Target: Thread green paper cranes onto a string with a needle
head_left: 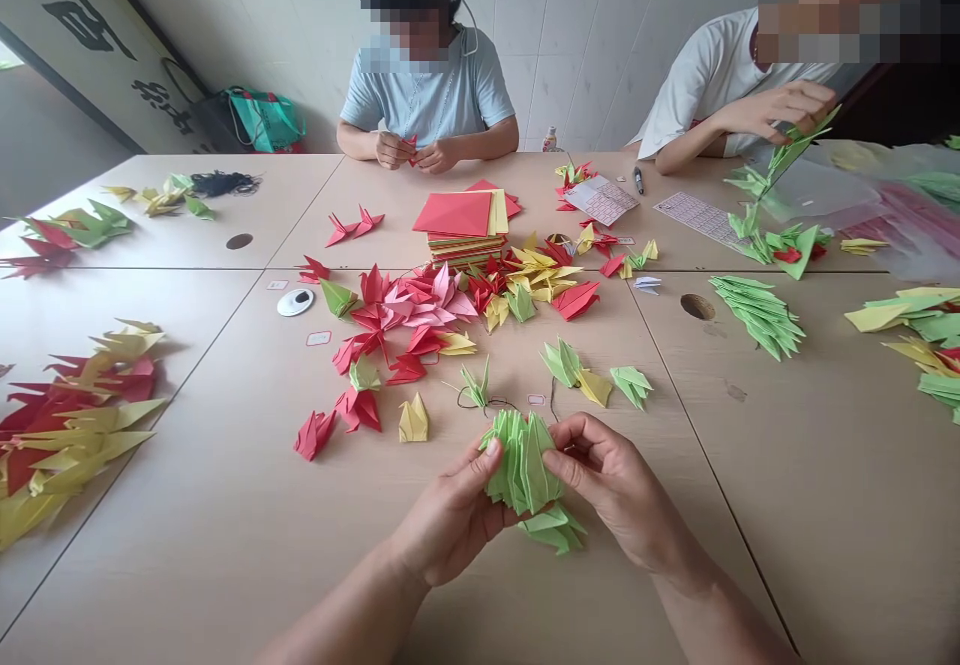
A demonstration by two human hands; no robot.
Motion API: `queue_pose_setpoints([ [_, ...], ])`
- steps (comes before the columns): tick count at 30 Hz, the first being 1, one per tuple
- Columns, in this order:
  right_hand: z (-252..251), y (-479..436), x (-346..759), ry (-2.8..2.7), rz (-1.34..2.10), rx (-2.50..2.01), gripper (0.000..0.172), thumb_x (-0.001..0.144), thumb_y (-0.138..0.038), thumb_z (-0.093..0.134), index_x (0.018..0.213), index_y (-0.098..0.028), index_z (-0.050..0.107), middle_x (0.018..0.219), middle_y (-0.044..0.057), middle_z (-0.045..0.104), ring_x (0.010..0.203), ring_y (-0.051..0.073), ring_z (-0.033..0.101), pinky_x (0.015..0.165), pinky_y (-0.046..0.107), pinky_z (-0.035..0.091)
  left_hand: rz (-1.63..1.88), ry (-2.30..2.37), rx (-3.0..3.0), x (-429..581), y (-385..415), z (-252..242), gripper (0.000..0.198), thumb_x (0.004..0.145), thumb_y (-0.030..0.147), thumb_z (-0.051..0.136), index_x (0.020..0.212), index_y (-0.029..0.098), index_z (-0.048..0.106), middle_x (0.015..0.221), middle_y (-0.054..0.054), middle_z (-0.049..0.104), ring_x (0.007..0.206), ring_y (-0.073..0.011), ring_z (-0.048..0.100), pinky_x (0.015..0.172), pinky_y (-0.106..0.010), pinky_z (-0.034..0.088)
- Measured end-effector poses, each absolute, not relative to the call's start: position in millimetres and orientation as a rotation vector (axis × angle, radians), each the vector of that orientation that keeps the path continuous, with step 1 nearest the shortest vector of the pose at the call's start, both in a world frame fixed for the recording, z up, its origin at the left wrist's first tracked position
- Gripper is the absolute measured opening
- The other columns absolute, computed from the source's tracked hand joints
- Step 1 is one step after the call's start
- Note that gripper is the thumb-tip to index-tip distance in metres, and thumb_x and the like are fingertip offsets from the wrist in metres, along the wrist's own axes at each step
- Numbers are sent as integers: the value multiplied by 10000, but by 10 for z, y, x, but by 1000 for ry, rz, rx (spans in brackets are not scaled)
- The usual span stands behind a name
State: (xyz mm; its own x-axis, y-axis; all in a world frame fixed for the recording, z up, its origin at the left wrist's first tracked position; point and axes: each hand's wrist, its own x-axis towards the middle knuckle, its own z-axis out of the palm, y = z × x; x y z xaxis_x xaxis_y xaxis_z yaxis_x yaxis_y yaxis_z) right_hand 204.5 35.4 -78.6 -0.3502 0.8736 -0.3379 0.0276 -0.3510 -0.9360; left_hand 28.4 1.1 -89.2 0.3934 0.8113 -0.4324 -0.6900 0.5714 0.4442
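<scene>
A bundle of green folded paper cranes (523, 465) is held above the near part of the table, pressed flat side by side. My left hand (461, 510) cups it from the left and below, thumb on its front. From the right, my right hand (607, 480) pinches the bundle's edge between thumb and fingers. Just beneath hangs or lies another green crane (555, 527); I cannot tell which. Dark thread (491, 403) shows behind the bundle, beside a loose green crane (474, 385). A yellow crane (413, 419) stands left of my hands.
Red, pink and yellow cranes (420, 305) are heaped mid-table before a stack of coloured paper (461, 225). More cranes (75, 405) lie left, and a green row (757, 315) right. Two people (427, 95) (720, 85) sit opposite, handling folded paper. A round hole (697, 307) opens in the tabletop.
</scene>
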Motion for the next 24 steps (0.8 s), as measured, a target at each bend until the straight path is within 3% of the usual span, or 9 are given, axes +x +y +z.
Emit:
queue_pose_setpoints([
  [5,-796,369,2076,-1022,1850,-1094,233,790,-395,734,786,-217,583,764,-26,548,709,123,517,664,229,452,988,635,167,264,43,-879,302,896,314,634,1182,219,642,1165,-73,672,955,-186,657,847,-352,547],
  [12,-838,418,2132,-720,2029,-1014,291,723,-404,778,901,-264,596,866,7,613,822,189,598,760,318,505,1000,661,185,249,52,-852,288,892,300,634,1168,218,639,1157,-79,661,1003,-214,644,848,-378,550],
  [17,-815,368,2086,-906,1937,-997,257,759,-369,774,768,-222,563,757,-24,568,682,118,521,624,222,449,972,743,328,288,20,-850,299,880,283,658,1175,240,644,1068,-50,669,843,-144,633,776,-302,539],
  [24,-793,317,2005,-1234,1731,-1129,254,818,-410,702,788,-211,547,737,-25,541,685,121,511,630,230,457,981,755,486,308,-45,-914,397,860,459,644,1194,245,616,1060,-52,666,931,-184,626,826,-318,502],
])
